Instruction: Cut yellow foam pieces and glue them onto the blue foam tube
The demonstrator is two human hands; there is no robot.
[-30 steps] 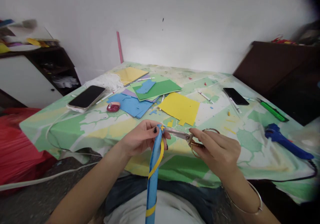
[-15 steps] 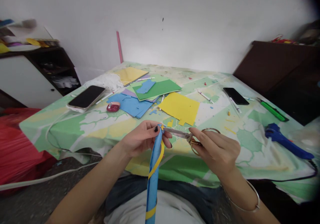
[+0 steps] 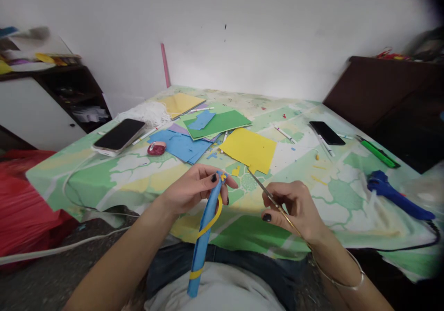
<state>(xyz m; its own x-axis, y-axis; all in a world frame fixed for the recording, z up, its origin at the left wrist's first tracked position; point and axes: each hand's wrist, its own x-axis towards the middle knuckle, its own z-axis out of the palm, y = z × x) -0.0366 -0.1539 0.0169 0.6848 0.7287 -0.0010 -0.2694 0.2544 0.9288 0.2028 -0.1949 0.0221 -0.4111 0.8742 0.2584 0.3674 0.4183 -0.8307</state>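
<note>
My left hand (image 3: 194,186) pinches the top end of a blue paper tube (image 3: 204,228), which slants down toward my lap. A yellow paper strip (image 3: 215,216) winds loosely around the tube, bowing away from it near the top. Small yellow pieces show at the tube's upper end, by my fingertips. To the right, my right hand (image 3: 294,209) is closed on scissors (image 3: 268,193), seen edge-on, their tip pointing up and left near the yellow paper sheet (image 3: 249,148). The scissors are apart from the tube.
Blue sheets (image 3: 183,145), green sheets (image 3: 218,125) and a dark red tape dispenser (image 3: 157,148) lie on the patterned tablecloth (image 3: 135,174). Phones rest at left (image 3: 120,134) and right (image 3: 326,132). A green cutter (image 3: 378,154) and a blue glue gun (image 3: 398,195) lie at far right.
The scissors have come away from the tube's top, and my right hand has turned them edge-on. The tube's lower end has swung left and now shows fully.
</note>
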